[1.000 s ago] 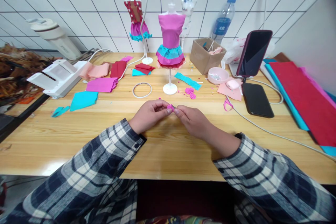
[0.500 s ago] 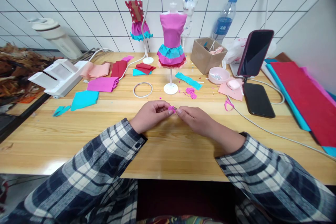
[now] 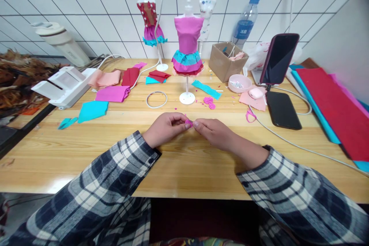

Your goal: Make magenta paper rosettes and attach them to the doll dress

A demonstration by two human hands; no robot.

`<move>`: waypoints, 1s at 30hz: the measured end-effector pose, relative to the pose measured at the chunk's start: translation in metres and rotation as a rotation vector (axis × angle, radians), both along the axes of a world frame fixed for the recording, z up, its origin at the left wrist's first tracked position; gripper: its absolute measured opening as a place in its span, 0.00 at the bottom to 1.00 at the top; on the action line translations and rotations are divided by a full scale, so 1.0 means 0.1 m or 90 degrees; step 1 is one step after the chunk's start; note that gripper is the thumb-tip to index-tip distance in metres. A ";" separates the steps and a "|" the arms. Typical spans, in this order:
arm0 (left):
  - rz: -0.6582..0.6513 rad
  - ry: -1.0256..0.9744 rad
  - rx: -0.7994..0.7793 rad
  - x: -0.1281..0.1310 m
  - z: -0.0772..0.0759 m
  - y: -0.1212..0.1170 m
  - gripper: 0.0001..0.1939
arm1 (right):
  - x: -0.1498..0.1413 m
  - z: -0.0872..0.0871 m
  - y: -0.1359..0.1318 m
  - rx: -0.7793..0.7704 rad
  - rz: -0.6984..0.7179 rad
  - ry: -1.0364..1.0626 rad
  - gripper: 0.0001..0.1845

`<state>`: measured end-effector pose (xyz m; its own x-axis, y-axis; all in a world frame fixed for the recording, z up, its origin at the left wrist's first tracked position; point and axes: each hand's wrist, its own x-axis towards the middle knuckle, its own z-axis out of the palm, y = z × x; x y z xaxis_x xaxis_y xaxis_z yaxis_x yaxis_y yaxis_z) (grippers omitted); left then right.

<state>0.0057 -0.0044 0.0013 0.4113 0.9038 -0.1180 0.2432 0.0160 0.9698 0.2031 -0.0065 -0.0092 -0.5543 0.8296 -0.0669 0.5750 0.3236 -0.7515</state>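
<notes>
My left hand [image 3: 167, 127] is closed in a pinch on a small magenta crepe-paper piece [image 3: 188, 123], low over the table. Facing it, my right hand [image 3: 212, 131] is also pinched, its fingertips right at the piece's edge. A thin dark tip shows between the two hands, too small to name. Just beyond them lie magenta paper rosettes [image 3: 208, 102]. Behind these stands a small dress form [image 3: 188, 34] in a magenta bodice with a tiered blue, magenta and red skirt. A loop of magenta paper [image 3: 250, 115] rests to the right.
Folded paper pieces [image 3: 113, 93] and a white stand [image 3: 65, 84] are at left. A bangle [image 3: 156, 100] lies ahead. Rightward are a blue strip [image 3: 206, 89], a cardboard box [image 3: 226, 61], a pink bowl [image 3: 240, 83], a propped phone [image 3: 279, 59], a black phone [image 3: 283, 110] and a cable.
Both hands stay together at the magenta piece, with only a slight shift of the fingers. The whole view has moved very slightly.
</notes>
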 end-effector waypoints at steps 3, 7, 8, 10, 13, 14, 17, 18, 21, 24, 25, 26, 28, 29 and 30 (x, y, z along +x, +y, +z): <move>0.000 -0.001 -0.005 0.00 0.01 0.00 0.12 | 0.00 0.00 0.00 0.005 0.002 -0.009 0.22; 0.001 0.002 -0.013 0.00 0.01 0.00 0.12 | 0.00 0.03 0.01 0.011 0.000 -0.019 0.22; 0.002 0.004 -0.013 0.00 0.01 0.00 0.12 | 0.00 0.04 0.01 0.011 -0.001 -0.019 0.22; 0.002 0.008 -0.009 0.00 0.00 0.00 0.12 | 0.00 0.05 0.01 0.009 -0.002 -0.022 0.22; -0.006 0.016 0.000 0.00 0.00 0.00 0.12 | 0.00 0.05 0.00 0.006 -0.002 -0.022 0.22; -0.007 0.020 0.003 0.00 0.00 0.00 0.12 | 0.00 0.05 0.01 0.005 -0.002 -0.021 0.22; -0.006 0.028 0.007 -0.01 0.00 0.01 0.12 | 0.00 0.04 0.01 0.007 -0.004 -0.017 0.22; -0.003 0.030 0.007 -0.01 0.01 0.01 0.12 | 0.00 0.04 0.01 0.009 -0.006 -0.015 0.21; 0.004 0.042 0.010 -0.01 0.02 0.00 0.14 | 0.00 0.05 0.01 0.016 -0.020 -0.011 0.21; 0.005 0.054 0.015 -0.01 0.02 0.00 0.15 | 0.00 0.05 0.01 0.016 -0.040 -0.023 0.21; 0.004 0.055 0.016 -0.01 0.02 0.00 0.15 | 0.00 0.05 0.01 0.015 -0.047 -0.028 0.21; 0.004 0.057 0.015 -0.01 0.03 0.00 0.16 | 0.00 0.05 0.01 0.014 -0.053 -0.032 0.21; 0.004 0.062 0.011 -0.01 0.03 0.00 0.16 | -0.01 0.05 0.01 0.011 -0.065 -0.028 0.21; 0.004 0.068 0.010 -0.02 0.03 0.00 0.16 | -0.01 0.05 0.01 0.011 -0.072 -0.021 0.21; 0.005 0.074 0.010 -0.02 0.03 0.00 0.16 | -0.01 0.05 0.02 0.013 -0.083 -0.008 0.21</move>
